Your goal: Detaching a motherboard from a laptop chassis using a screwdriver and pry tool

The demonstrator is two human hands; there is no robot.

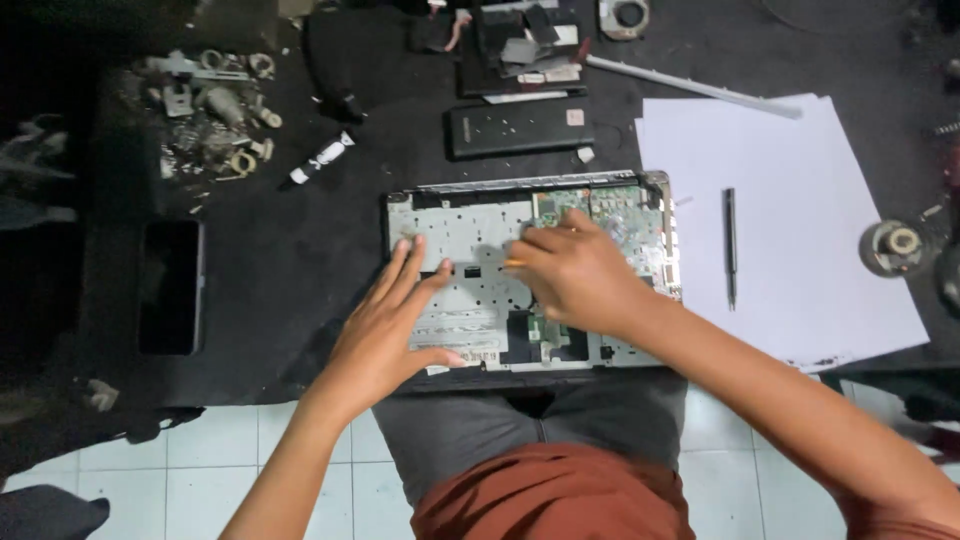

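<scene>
Head view shows us seated at a dark bench with an opened laptop base (470, 240) lying flat at its near edge, just above our knees. Our left hand (390, 325) lies flat on the metal frame, fingers spread and straight, holding the base down. Our right hand (575, 275) is curled over the middle, fingers pressed together around a thin tool (514, 263) whose yellowish tip peeks out to the left; we cannot tell what kind of tool it is.

To work cleanly here, we judge it best to keep the left palm firm so the base cannot slide, and keep the tool steady with light pressure near the green board (625, 215).

The base's long axis runs left to right, its back edge pointing away from us toward the black battery (520, 128).
</scene>
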